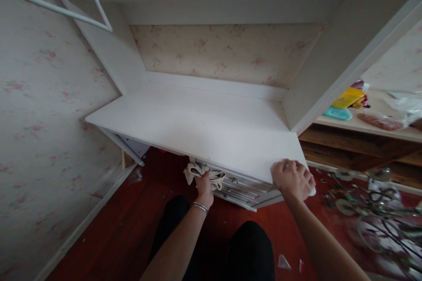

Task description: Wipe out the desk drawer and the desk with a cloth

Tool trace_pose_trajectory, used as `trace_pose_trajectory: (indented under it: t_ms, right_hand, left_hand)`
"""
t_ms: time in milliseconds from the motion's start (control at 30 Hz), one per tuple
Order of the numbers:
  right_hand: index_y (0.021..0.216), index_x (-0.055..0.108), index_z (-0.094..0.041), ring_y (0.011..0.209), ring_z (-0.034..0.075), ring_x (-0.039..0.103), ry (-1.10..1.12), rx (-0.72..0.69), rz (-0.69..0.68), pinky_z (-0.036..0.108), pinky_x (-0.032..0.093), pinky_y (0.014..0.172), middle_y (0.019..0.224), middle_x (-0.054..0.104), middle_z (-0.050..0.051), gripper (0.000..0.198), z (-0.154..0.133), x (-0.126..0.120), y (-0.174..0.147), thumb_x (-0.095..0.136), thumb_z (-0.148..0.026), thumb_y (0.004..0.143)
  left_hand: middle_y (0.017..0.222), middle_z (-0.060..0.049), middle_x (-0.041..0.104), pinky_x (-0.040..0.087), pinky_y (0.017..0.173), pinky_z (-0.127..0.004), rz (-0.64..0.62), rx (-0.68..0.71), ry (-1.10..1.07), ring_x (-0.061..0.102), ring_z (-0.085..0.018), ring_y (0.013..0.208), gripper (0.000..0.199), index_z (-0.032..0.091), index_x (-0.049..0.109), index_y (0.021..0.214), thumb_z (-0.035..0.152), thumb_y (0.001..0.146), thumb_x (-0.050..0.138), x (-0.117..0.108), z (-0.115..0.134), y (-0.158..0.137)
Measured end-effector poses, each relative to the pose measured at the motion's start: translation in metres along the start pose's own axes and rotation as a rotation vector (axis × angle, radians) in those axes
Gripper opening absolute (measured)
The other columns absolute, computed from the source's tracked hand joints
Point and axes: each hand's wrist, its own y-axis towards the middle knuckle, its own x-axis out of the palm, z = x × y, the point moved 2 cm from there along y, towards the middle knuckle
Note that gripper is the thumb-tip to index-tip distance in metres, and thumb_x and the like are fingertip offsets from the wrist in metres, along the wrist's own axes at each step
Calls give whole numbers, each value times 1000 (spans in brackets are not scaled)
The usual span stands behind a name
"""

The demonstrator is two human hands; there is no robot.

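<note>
A white desk (204, 118) with a hutch above it stands in front of me. My left hand (205, 186) is closed round a crumpled beige cloth (216, 178) at the desk's front edge, beside the white drawer fronts (235, 186). At the right front corner of the desktop, my right hand (293, 180) is curled, with its fingers bent. A small bit of something white (313, 192) shows at its outer side; the rest of it is hidden by the hand.
A floral-papered wall (39, 109) runs along the left. White tubing (59, 9) crosses the upper left. To the right, a wooden shelf (389, 118) bears bags and a yellow packet (348, 97). Tangled metal and wire items (372, 210) and plastic scraps (283, 262) lie on the red floor.
</note>
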Motion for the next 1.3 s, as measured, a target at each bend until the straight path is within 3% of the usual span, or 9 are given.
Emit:
trace_pose_trajectory:
  t_ms: [167, 267, 400, 533, 600, 667, 767, 1000, 1300]
  right_hand:
    - [109, 68, -17, 110, 31, 52, 4, 1, 1, 44, 33, 98, 116, 62, 15, 45, 1, 1, 0, 37, -44, 92]
    - [111, 67, -17, 110, 30, 52, -12, -10, -12, 44, 33, 98, 115, 62, 15, 45, 1, -1, 0, 36, -44, 93]
    - [111, 67, -17, 109, 30, 52, -34, -12, -25, 43, 33, 98, 114, 62, 14, 45, 0, -3, 0, 34, -43, 94]
    - [109, 68, -17, 108, 30, 53, -20, -10, -22, 43, 33, 98, 114, 62, 14, 43, 0, -3, -1, 36, -42, 94]
    - [109, 68, -18, 108, 29, 52, -1, -14, -19, 43, 33, 97, 116, 61, 14, 42, 0, -3, -1, 36, -41, 94]
    - [110, 68, -19, 109, 29, 52, 12, -15, -15, 43, 33, 97, 118, 61, 13, 42, 0, -3, -1, 35, -41, 94]
    - [110, 68, -19, 108, 29, 53, 1, -11, -13, 43, 33, 97, 117, 62, 13, 43, 0, -3, -1, 35, -42, 94]
    - [111, 67, -18, 111, 29, 51, 0, -1, -19, 43, 32, 99, 118, 61, 14, 43, -1, -3, -1, 35, -41, 94]
    - [112, 67, -17, 112, 29, 51, 11, 1, -24, 42, 31, 100, 120, 60, 14, 43, -2, -4, 0, 36, -41, 93]
  left_hand:
    - [96, -9, 73, 58, 84, -36, -200, -216, -160, 71, -20, 89, 20, 15, 65, 99, 9, 81, 60, -1, 49, -18]
    - [96, -9, 73, 58, 86, -37, -213, -145, -154, 71, -20, 88, 17, 14, 65, 97, 10, 81, 60, -6, 89, -29]
    - [107, -6, 71, 53, 95, -41, -91, 293, 16, 69, -20, 98, 34, 19, 63, 111, 13, 77, 66, -6, 146, -45]
    - [114, -9, 68, 45, 104, -42, -49, 866, 534, 60, -26, 116, 33, 20, 64, 113, 22, 80, 65, 20, 186, -55]
    - [119, -12, 67, 39, 109, -42, -189, 1050, 859, 55, -28, 123, 35, 21, 65, 115, 17, 81, 60, 40, 188, -49]
    - [135, -9, 59, 31, 115, -41, -452, 1168, 1134, 47, -26, 133, 49, 25, 63, 124, 9, 80, 54, 61, 176, -35]
    - [144, -4, 52, 20, 120, -45, -772, 1186, 1396, 40, -26, 139, 55, 34, 62, 127, 8, 79, 55, 81, 142, -7]
    - [153, -7, 41, 7, 118, -57, -822, 1236, 1515, 27, -37, 144, 57, 34, 57, 134, 24, 79, 67, 98, 102, 29]
    - [154, -2, 38, 10, 120, -48, -974, 1243, 1571, 29, -30, 144, 57, 36, 56, 134, 48, 80, 69, 95, 132, 29]
